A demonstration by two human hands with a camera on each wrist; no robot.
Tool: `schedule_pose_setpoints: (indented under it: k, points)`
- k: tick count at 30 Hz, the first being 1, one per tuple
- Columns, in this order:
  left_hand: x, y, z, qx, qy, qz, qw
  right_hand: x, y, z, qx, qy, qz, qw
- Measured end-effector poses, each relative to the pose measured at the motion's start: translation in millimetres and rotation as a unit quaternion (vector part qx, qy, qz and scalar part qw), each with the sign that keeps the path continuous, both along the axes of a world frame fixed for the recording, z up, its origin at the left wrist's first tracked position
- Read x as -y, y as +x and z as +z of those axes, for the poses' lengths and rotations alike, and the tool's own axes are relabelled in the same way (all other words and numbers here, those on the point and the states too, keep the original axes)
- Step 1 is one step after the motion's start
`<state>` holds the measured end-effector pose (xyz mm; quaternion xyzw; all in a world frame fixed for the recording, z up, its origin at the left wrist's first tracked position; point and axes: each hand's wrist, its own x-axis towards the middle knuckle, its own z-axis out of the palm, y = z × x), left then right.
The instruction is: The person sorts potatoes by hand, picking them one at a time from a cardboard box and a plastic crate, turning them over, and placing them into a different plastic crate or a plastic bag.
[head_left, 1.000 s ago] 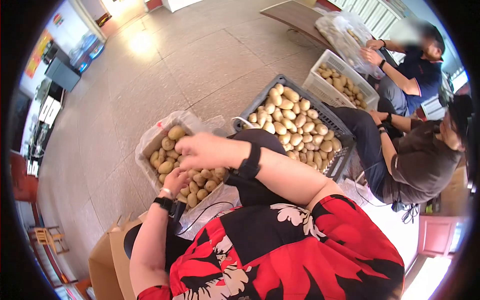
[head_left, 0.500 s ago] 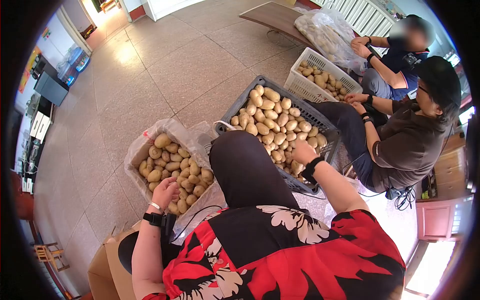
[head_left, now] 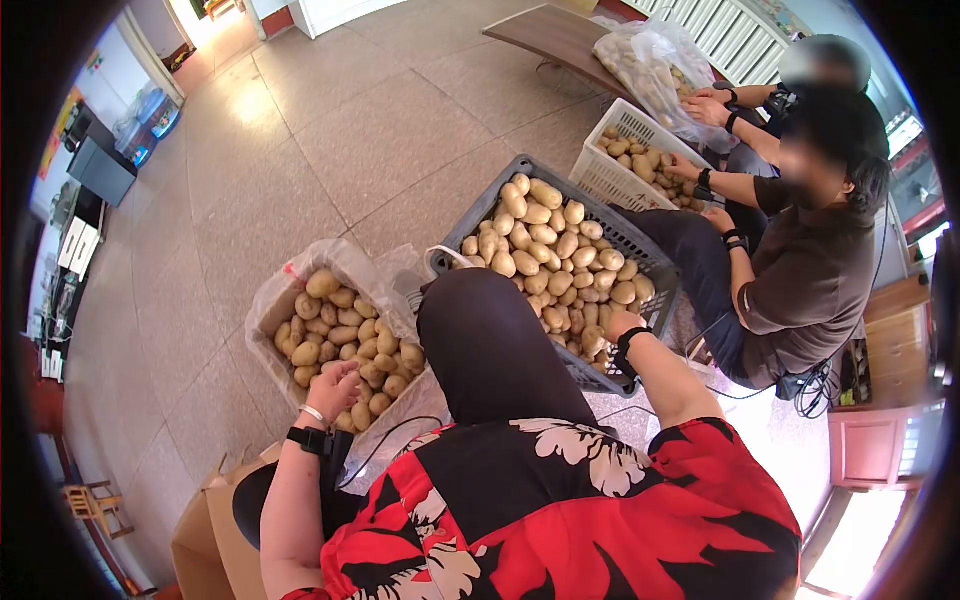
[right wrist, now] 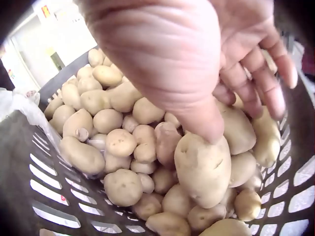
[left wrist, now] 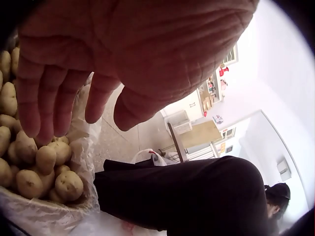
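My left hand [head_left: 334, 389] hovers over the near edge of a plastic-lined box [head_left: 262, 340] of potatoes. In the left wrist view the fingers of this hand [left wrist: 113, 54] hang relaxed and apart above potatoes [left wrist: 29, 183], holding nothing. My right hand [head_left: 622, 325] is in the near right part of a dark grey slatted crate [head_left: 660, 262] full of potatoes. The right wrist view shows the thumb of that hand [right wrist: 197, 64] touching a large potato [right wrist: 203, 169], with the other fingers spread over potatoes beside it.
Beyond the grey crate stands a white crate [head_left: 600, 180] of potatoes, near a clear bag [head_left: 655, 75] and a brown board [head_left: 550, 40]. Two people sit at the right, one in a brown shirt [head_left: 800, 270]. A cardboard box [head_left: 225, 530] is at lower left; my knee [head_left: 490, 330] lies between both containers.
My right hand has gone from above the lined box to the grey crate on the right. My left hand stays by the lined box. The brown-shirted person's hand has reached into the white crate.
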<state>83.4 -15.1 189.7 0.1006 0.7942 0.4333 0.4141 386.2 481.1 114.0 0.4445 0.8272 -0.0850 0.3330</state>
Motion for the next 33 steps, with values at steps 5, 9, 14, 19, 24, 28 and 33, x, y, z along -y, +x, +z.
schedule_pose_setpoints:
  k: [5,9,14,19,24,28,33]
  points:
    - [-0.3,-2.3,5.4,0.011,0.01,0.023,1.0,3.0,-13.4,-20.2,-0.022,-0.015,0.067,0.997]
    - [-2.6,-5.5,-4.1,0.019,-0.003,0.029,0.999,10.2,-22.4,-4.0,-0.054,-0.079,-0.076,0.993]
    - [-14.5,1.0,2.3,-0.005,-0.036,-0.003,0.999,6.5,-13.9,-39.4,-0.119,0.04,-0.163,0.979]
    - [-25.4,7.9,6.5,0.003,-0.06,-0.027,0.998,5.0,-15.9,-25.0,-0.146,0.022,-0.179,0.973]
    - [-40.0,9.7,22.8,-0.003,-0.062,-0.063,0.996,5.2,-18.4,-25.0,-0.157,-0.017,-0.233,0.96]
    - [-37.4,9.0,9.1,-0.007,-0.054,-0.068,0.996,2.5,-21.1,-23.0,-0.142,-0.031,-0.222,0.964]
    - [-39.5,9.6,8.4,-0.012,-0.062,-0.076,0.995,-16.9,-8.9,-95.1,-0.083,-0.043,0.04,0.995]
